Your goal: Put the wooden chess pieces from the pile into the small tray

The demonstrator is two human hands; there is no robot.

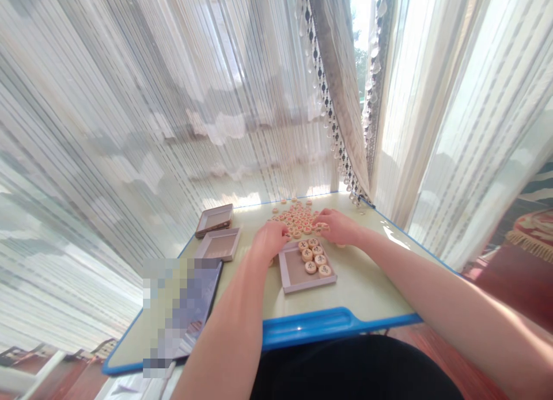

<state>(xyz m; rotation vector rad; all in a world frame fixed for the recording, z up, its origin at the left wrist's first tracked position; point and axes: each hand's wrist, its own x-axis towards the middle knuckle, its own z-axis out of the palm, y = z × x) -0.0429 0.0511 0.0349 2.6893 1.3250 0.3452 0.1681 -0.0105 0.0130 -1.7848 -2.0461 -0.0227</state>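
Round wooden Chinese chess pieces (298, 214), many with red characters, lie in a loose heap on the pale table. In front of the heap is a shallow open box (294, 276) with several black-lettered pieces (319, 259) in its right half. My left hand (273, 236) is bent down at the heap's left edge, just behind the box's far left corner; its fingertips are largely hidden. Over the right side of the heap, my right hand (334, 225) reaches with fingers curved and apart, above pieces and touching some or close to them.
Another shallow box (219, 244) lies to the left, with stacked box parts (215, 218) behind it. A tablet-like device (203, 308), partly blurred out, rests at the front left. Blue edging (311, 326) rims the table. String curtains (242, 101) hang behind it.
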